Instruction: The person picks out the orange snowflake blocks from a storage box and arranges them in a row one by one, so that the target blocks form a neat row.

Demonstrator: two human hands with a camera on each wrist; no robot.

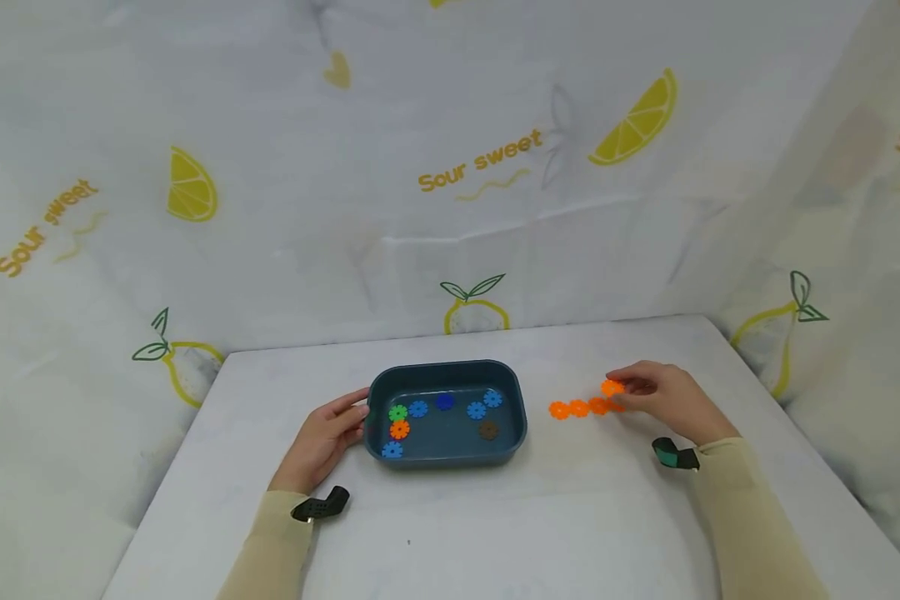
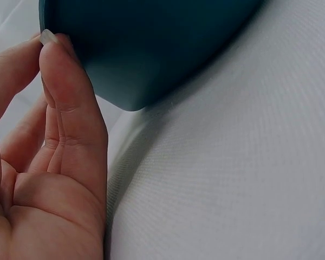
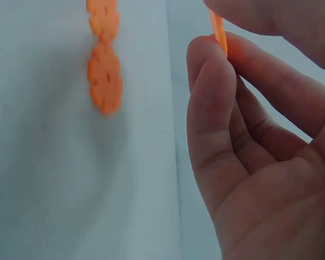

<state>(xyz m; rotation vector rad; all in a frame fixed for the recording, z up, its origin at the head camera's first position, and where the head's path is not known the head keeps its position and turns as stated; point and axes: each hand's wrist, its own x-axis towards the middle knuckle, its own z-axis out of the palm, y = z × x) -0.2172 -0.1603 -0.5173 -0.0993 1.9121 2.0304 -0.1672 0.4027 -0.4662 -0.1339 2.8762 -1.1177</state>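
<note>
At the right, my right hand [image 1: 667, 402] pinches an orange notched flower-shaped disc [image 1: 612, 387] between thumb and fingers, just above a row of orange discs [image 1: 578, 408] on the table. In the right wrist view the held disc [image 3: 220, 35] shows edge-on at the fingertips, apart from the joined-looking row [image 3: 105, 81]. My left hand [image 1: 321, 442] holds the left end of a dark teal tray [image 1: 450, 461]; in the left wrist view its fingers meet the tray's wall [image 2: 135, 70]. Inside lie several blue discs [image 1: 476, 410], a green one [image 1: 397, 412], an orange one [image 1: 400, 429] and a brownish one [image 1: 488, 430].
The white-covered table [image 1: 525, 533] reaches back to a hanging cloth [image 1: 307, 267] printed with lemons. More cloth hangs along the right side [image 1: 870, 375]. A black strap device [image 1: 321, 505] sits on the left wrist, another [image 1: 675, 454] on the right.
</note>
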